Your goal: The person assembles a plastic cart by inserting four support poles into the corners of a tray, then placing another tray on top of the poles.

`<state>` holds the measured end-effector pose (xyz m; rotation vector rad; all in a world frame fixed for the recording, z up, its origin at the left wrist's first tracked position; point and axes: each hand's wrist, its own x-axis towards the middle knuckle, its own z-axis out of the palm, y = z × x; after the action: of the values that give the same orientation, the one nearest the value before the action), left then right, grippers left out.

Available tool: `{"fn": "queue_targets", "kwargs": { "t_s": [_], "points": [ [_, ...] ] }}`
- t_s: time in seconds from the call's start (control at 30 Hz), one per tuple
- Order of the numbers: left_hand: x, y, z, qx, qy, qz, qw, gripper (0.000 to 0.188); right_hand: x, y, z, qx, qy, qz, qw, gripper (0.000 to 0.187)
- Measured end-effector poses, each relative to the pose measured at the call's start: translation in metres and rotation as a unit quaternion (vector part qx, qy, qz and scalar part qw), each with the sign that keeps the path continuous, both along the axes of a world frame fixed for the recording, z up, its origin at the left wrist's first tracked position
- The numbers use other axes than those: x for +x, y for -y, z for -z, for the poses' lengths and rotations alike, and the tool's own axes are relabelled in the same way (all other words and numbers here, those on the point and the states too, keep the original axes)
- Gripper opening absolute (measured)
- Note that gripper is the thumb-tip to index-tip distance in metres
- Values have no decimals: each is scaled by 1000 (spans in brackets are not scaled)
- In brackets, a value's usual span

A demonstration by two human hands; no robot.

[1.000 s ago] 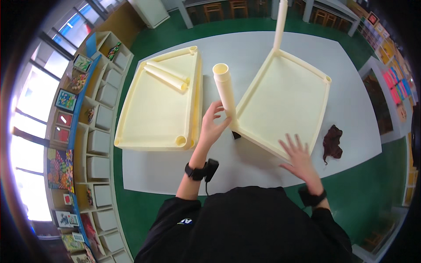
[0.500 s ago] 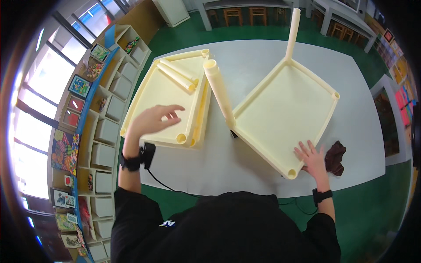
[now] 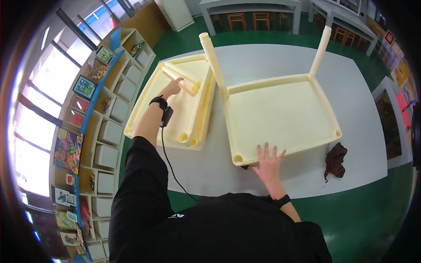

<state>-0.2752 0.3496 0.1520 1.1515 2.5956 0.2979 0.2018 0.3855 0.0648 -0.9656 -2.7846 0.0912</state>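
Both hands work apart from each other: the right hand [image 3: 269, 165] lies with fingers spread over the near rim of a cream tray-shaped panel [image 3: 276, 114], close to its near left corner socket [image 3: 238, 159], gripping nothing. A dark block [image 3: 244, 167] peeks from beneath that corner. If the palm presses hard on this edge, the panel could tip or skid, and the two upright legs on its far side would sway with it.

Farther out, the left hand [image 3: 172, 89] reaches over a stack of similar cream panels [image 3: 151, 118], fingertips at the nearer loose tube [image 3: 191, 88]; whether they have closed around it, I cannot tell. A farther loose tube [image 3: 182, 71] lies close alongside, so a careless pull could set it rolling. From the left wrist a black cable [image 3: 169, 162] hangs down past the stack's near edge; it might snag on a corner if the arm swings across.

Right of the panel, a crumpled brown cloth [image 3: 336, 161] rests on the grey table [image 3: 364, 114]. At the panel's far corners stand a left leg [image 3: 213, 63] and a right leg [image 3: 320, 51]; if either is poorly seated, a knock could loosen it. Beyond are wooden stools [image 3: 237, 21].
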Motion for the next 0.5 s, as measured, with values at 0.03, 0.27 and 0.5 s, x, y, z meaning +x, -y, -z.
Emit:
{"fn": "queue_targets", "kwargs": {
  "t_s": [0.03,0.27,0.5],
  "points": [
    [2,-2,4,33,76,-51,995,55,-3,5,-3,-16,0,-16,1000,74],
    [4,-21,3,83,119,-162,976,55,29,0,-7,-53,-24,-128,990,59],
    [18,-41,3,97,63,-230,966,63,76,-46,0,-65,-69,31,995,52]
  ]
}}
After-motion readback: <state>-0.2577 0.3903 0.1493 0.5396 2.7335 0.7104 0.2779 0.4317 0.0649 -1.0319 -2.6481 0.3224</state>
